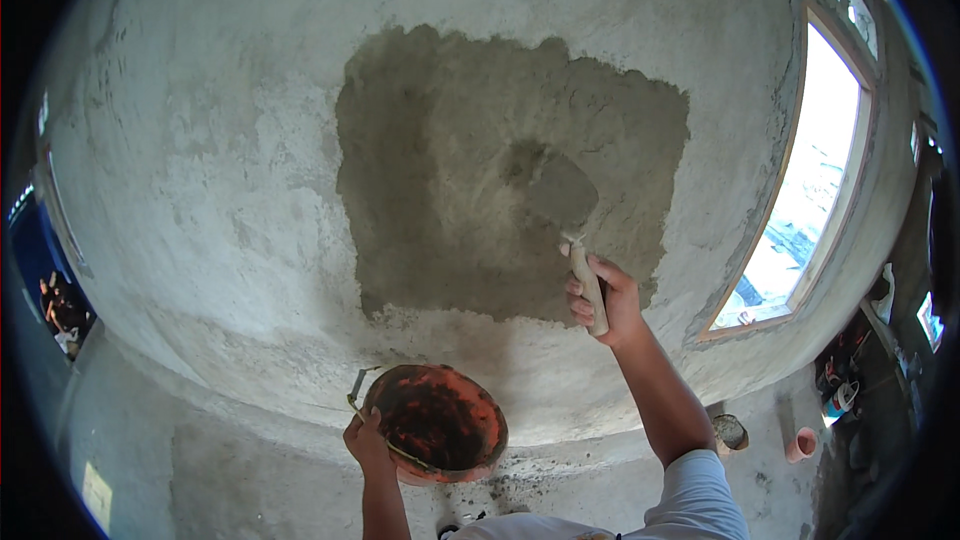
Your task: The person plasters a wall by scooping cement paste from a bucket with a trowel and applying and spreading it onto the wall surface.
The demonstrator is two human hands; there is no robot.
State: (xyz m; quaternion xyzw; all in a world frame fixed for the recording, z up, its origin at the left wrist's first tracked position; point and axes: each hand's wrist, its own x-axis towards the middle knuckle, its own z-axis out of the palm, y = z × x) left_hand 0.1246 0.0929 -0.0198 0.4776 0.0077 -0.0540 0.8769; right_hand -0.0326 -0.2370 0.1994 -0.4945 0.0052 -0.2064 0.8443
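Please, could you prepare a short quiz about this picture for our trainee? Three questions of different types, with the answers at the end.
1. What does the right hand hold? A) a brush; B) a trowel; C) a hammer.
2. True or false: the left hand holds the orange bucket.
3. Which large opening is to the right of the dark patch on the wall?

Key: 1. B. 2. True. 3. A window.

You face white glare from the right window [818, 150], soft light across the fisheye-bowed wall [230, 130], and blackened corners.
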